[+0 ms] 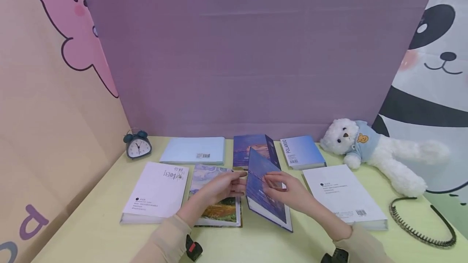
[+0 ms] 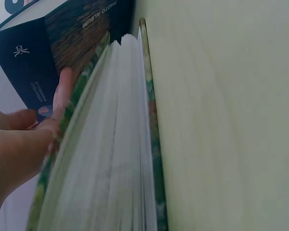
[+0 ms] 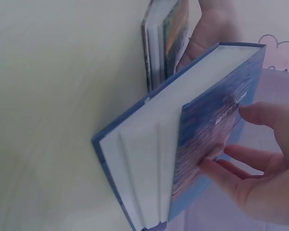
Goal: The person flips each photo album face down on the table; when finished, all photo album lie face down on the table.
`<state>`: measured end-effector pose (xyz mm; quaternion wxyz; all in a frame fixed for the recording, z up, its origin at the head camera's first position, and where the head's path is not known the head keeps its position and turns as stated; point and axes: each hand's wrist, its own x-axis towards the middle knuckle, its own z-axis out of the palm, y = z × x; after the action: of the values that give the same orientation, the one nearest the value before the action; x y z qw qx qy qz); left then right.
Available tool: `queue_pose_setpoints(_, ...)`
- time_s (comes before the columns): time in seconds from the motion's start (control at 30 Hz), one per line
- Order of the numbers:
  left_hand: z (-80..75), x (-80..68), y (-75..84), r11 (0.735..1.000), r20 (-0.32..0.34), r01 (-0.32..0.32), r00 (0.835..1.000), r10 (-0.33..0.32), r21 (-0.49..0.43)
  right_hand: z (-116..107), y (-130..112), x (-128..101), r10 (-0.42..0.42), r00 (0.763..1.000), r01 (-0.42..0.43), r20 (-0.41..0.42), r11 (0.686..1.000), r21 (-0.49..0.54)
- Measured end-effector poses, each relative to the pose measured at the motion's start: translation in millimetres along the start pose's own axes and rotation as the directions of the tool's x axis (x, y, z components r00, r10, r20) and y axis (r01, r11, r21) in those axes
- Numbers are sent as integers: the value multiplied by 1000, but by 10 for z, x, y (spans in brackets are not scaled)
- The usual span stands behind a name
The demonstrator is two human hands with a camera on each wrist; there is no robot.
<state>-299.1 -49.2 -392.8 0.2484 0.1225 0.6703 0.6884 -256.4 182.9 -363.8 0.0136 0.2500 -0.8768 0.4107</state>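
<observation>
While both hands [image 1: 256, 190] lift it, blue book [image 1: 265, 190] tilted, yellow table [image 1: 109, 230].

Clock [image 1: 138, 146] at table's [image 1: 95, 230] back left, teddy [image 1: 369, 149] back right (books between)
</observation>
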Motion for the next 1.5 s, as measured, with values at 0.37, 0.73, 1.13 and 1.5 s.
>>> queue_pose_setpoints(0.37, 144, -40, 101, 994, -8, -20, 1000, 19, -107, 11, -195, 14, 142, 989, -142, -41, 990, -5)
queue_pose_setpoints(0.73, 210, -91, 164, 991, 26, -114, 993, 116, -70, -16, -307, 60, 225, 974, -220, 34, 895, 388)
queue_pose_setpoints(1.13, 210, -83, 79, 993, 76, -116, 990, 117, -17, -78, -208, -31, 263, 964, -249, 34, 855, 454)
queue_pose_setpoints(1.5, 214, -59, 17, 960, 83, -187, 981, 173, 208, -132, -96, -118, 210, 976, -214, 60, 874, 436)
